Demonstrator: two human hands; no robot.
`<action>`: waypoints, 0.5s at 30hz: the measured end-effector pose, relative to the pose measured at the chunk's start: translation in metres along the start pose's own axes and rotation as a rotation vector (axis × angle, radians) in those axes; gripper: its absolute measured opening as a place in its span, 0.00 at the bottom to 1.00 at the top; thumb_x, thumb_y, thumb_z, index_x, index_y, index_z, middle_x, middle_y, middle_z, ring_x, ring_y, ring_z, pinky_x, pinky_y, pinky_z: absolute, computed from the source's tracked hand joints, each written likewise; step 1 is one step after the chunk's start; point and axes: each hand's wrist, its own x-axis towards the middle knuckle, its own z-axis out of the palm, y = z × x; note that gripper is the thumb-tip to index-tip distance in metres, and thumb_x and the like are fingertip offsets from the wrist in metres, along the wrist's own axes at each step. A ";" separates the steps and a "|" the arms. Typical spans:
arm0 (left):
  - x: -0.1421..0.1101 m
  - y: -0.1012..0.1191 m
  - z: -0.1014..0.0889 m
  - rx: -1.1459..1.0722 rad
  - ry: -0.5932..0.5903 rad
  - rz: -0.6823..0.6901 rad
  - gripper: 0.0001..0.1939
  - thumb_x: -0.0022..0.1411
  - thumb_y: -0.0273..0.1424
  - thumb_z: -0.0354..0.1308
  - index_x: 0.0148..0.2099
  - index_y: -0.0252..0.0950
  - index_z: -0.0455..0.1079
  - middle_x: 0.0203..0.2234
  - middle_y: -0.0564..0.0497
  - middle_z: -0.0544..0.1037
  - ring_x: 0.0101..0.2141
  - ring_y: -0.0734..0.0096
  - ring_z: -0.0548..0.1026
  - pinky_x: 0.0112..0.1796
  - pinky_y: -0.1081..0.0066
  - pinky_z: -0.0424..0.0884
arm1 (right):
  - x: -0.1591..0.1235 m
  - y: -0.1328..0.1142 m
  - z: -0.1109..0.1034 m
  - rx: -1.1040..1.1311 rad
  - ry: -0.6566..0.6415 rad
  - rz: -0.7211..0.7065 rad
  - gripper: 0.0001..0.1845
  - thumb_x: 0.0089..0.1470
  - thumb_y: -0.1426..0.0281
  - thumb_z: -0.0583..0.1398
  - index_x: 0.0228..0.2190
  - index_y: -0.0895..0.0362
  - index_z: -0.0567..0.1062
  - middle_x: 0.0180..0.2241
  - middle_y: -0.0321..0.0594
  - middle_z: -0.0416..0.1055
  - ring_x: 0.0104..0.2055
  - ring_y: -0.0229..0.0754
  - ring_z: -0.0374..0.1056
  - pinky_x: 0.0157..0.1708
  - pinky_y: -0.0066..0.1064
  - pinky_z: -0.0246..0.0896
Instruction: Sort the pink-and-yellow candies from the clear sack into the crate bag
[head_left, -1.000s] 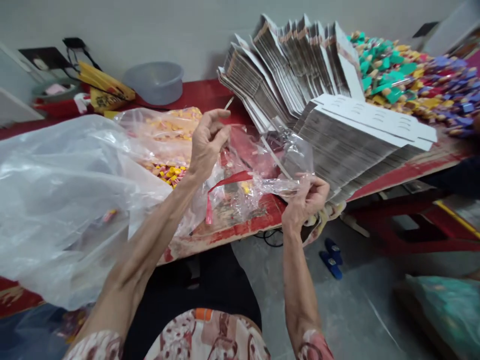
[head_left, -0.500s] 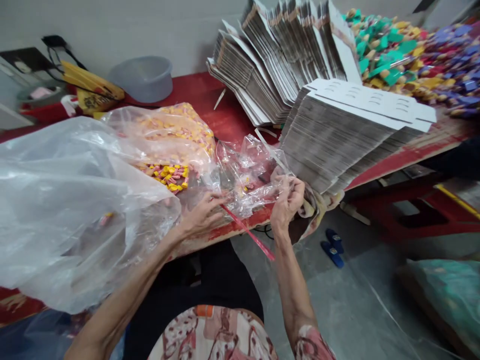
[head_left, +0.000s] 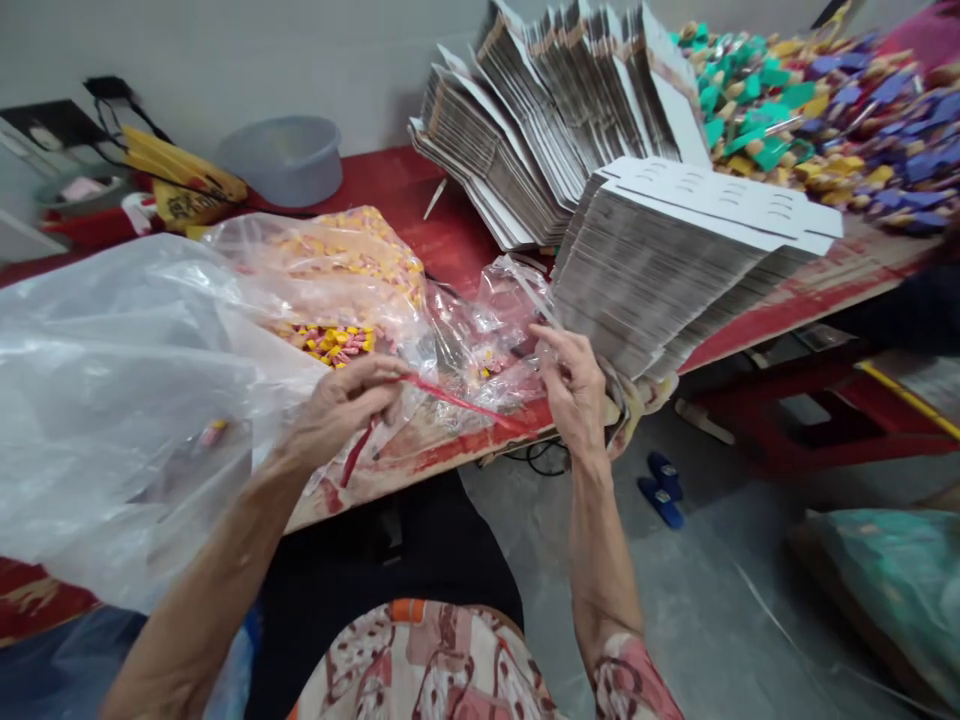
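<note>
My left hand (head_left: 341, 405) is closed in a pinch on a thin red strip (head_left: 457, 402) that runs from it rightward over the table's front edge. My right hand (head_left: 574, 385) is closed on the gathered neck of a small clear plastic bag (head_left: 495, 330) lying on the red table (head_left: 450, 235). Inside that bag a few small coloured pieces show. To the left, a larger clear bag (head_left: 337, 270) holds many yellow and pink small pieces (head_left: 334, 343).
A big crumpled plastic sheet (head_left: 120, 390) covers the table's left side. Stacks of flat grey cardboard (head_left: 675, 250) fan out at the right, with a heap of green, yellow and purple items (head_left: 810, 110) behind. A grey basin (head_left: 281, 160) stands by the wall. Blue slippers (head_left: 660, 485) lie on the floor.
My left hand came down from above the table, then moved left, drawing the red strip out sideways. My right hand stayed gripping the small bag's neck.
</note>
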 end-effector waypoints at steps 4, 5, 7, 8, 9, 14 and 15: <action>0.030 0.048 0.012 -0.219 0.112 0.135 0.11 0.72 0.37 0.64 0.52 0.42 0.82 0.29 0.51 0.79 0.23 0.73 0.72 0.21 0.74 0.67 | -0.005 -0.003 0.016 0.086 -0.039 -0.014 0.29 0.62 0.77 0.55 0.58 0.44 0.82 0.57 0.39 0.76 0.61 0.44 0.73 0.62 0.45 0.72; 0.042 0.057 0.021 -0.255 0.158 0.198 0.10 0.74 0.38 0.63 0.52 0.42 0.81 0.31 0.50 0.80 0.26 0.72 0.75 0.24 0.73 0.71 | -0.006 -0.004 0.020 0.099 -0.034 -0.018 0.31 0.61 0.76 0.55 0.59 0.44 0.81 0.59 0.39 0.75 0.63 0.44 0.72 0.65 0.46 0.71; 0.068 0.065 0.043 -0.301 0.256 0.319 0.11 0.78 0.40 0.60 0.53 0.42 0.80 0.35 0.49 0.81 0.32 0.69 0.80 0.30 0.71 0.77 | -0.010 -0.006 0.028 0.108 -0.016 -0.014 0.32 0.60 0.75 0.56 0.62 0.44 0.79 0.61 0.40 0.75 0.65 0.45 0.70 0.67 0.49 0.69; 0.081 0.064 0.054 -0.299 0.288 0.365 0.12 0.79 0.40 0.59 0.53 0.41 0.79 0.35 0.49 0.81 0.35 0.68 0.81 0.32 0.70 0.78 | -0.011 -0.007 0.031 0.107 -0.007 -0.003 0.33 0.60 0.74 0.56 0.63 0.44 0.78 0.61 0.41 0.74 0.65 0.46 0.71 0.66 0.50 0.70; 0.093 0.058 0.066 -0.270 0.292 0.394 0.12 0.80 0.40 0.57 0.53 0.41 0.79 0.36 0.49 0.81 0.36 0.68 0.82 0.34 0.70 0.79 | -0.012 -0.008 0.033 0.105 0.001 0.010 0.34 0.60 0.74 0.56 0.65 0.44 0.76 0.62 0.41 0.74 0.64 0.47 0.71 0.66 0.51 0.70; 0.127 -0.009 0.089 0.397 -0.149 0.213 0.09 0.68 0.28 0.65 0.32 0.38 0.76 0.24 0.52 0.76 0.35 0.62 0.82 0.40 0.67 0.79 | -0.016 -0.009 0.033 0.048 0.078 -0.011 0.42 0.60 0.74 0.56 0.73 0.40 0.65 0.69 0.42 0.68 0.70 0.49 0.65 0.72 0.57 0.63; 0.129 -0.021 0.086 0.522 -0.218 0.157 0.13 0.64 0.27 0.69 0.27 0.38 0.73 0.20 0.53 0.72 0.35 0.60 0.82 0.41 0.65 0.79 | -0.017 -0.009 0.031 0.037 0.087 -0.020 0.43 0.61 0.74 0.56 0.74 0.40 0.63 0.70 0.41 0.67 0.72 0.50 0.64 0.73 0.58 0.61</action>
